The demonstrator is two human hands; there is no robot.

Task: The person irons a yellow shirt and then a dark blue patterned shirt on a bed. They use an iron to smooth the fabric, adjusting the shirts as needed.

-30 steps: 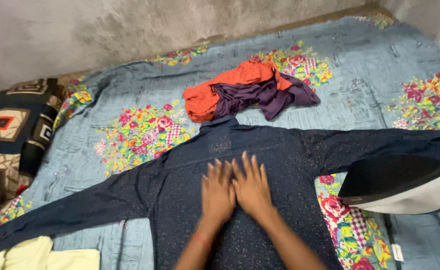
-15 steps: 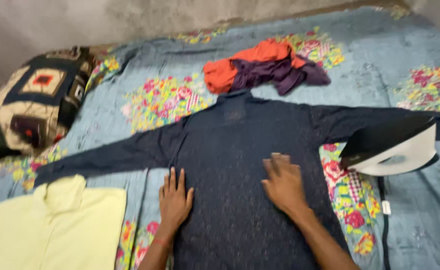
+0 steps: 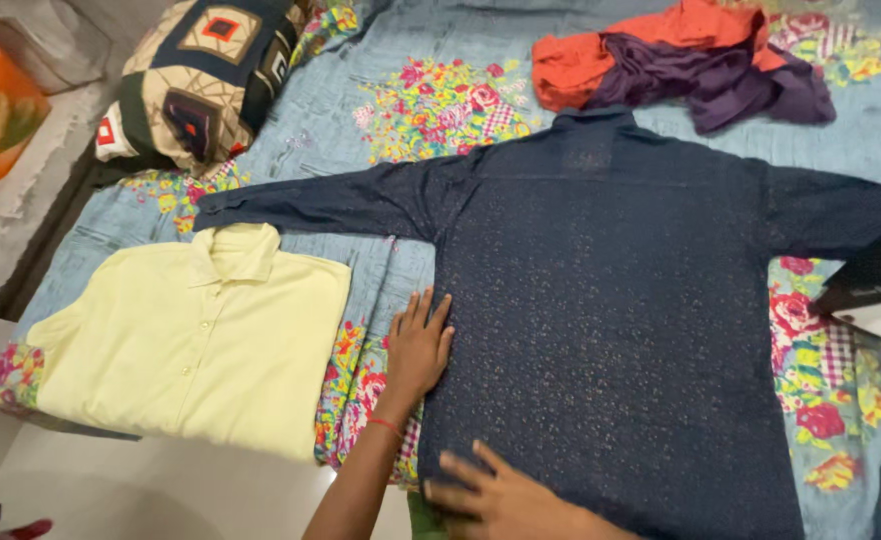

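Observation:
A dark blue speckled long-sleeved shirt (image 3: 611,300) lies spread out, back up, on a floral blue bedsheet (image 3: 381,130), its sleeves stretched to both sides. My left hand (image 3: 418,345) lies flat with fingers apart on the shirt's left side edge. My right hand (image 3: 496,495) rests flat with spread fingers on the shirt's bottom hem near the frame's lower edge. Neither hand holds anything.
A folded pale yellow shirt (image 3: 196,335) lies to the left of the blue one. A heap of orange and purple clothes (image 3: 681,65) sits above the collar. An iron (image 3: 876,295) stands at the right edge. A patterned pillow (image 3: 196,75) lies at the top left.
The view has swung left and down. My left hand slid left to the shirt's side edge, and my right hand moved down from the shirt's middle to its hem.

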